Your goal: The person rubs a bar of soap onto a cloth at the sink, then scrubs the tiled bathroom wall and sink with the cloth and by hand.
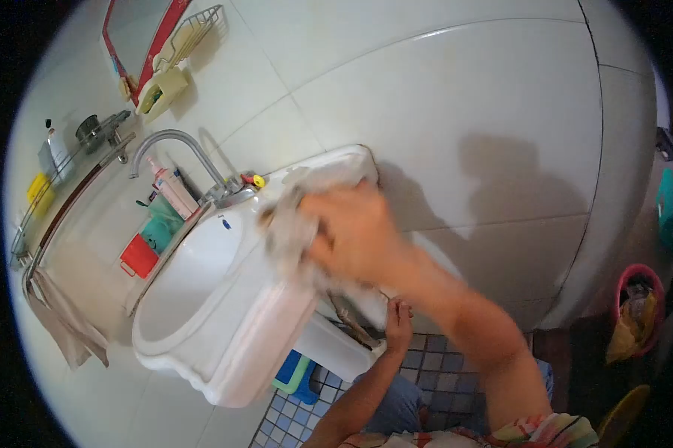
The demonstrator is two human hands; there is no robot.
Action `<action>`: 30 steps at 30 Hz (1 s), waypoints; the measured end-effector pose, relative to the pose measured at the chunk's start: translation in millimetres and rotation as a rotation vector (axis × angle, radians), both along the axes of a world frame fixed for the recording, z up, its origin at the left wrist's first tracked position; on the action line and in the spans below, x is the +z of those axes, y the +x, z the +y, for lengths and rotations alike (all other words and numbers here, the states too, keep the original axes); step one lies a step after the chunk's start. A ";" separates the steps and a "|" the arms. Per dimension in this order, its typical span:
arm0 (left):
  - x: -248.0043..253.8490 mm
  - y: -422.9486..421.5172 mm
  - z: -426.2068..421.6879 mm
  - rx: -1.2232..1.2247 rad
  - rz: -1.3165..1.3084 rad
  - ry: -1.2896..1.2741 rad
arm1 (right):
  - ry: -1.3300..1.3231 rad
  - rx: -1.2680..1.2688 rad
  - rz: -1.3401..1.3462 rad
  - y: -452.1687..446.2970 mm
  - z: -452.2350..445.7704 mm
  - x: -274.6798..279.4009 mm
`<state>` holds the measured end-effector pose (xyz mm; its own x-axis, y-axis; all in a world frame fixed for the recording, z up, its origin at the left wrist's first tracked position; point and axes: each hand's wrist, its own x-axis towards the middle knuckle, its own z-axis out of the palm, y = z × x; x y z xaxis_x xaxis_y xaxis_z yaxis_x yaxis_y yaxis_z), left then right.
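My right hand [351,231] is closed around a greyish cloth [288,239], both smeared by motion. They are above the back corner of the white washbasin [232,313], to the right of the curved metal faucet [176,138]. Lower down, my left hand [398,321] is beside the basin's underside, its fingers curled together. What it grips, if anything, cannot be made out. Behind it are the basin's pedestal [336,355] and some pipework [348,317]. The cloth and right hand hide part of the basin's rim.
A pink pump bottle [174,190], a teal cup [156,233] and a red cup [138,255] stand on a ledge left of the basin. A towel [67,321] hangs at the far left. A blue-green stool [298,373] is under the basin; a pink bucket [639,270] is at right.
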<state>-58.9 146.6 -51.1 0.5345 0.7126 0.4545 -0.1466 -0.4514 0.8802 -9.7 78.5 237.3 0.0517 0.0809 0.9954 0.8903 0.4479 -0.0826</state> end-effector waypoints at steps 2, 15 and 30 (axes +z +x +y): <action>-5.3 -2.6 8.8 0.013 -0.006 -0.065 | -0.002 -0.046 0.071 30.8 16.4 8.6; -5.3 1.2 0.3 0.053 0.025 -0.162 | 0.085 0.336 -0.255 -78.8 -41.6 -9.7; 9.7 -14.3 6.1 0.067 0.166 -0.088 | 0.231 0.251 0.541 32.7 71.5 -81.0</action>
<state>-73.2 152.7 -41.4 0.5469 0.7820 0.2989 0.0311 -0.3758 0.9262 23.0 150.0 156.3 0.5589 -0.0576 0.8272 0.6154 0.6975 -0.3672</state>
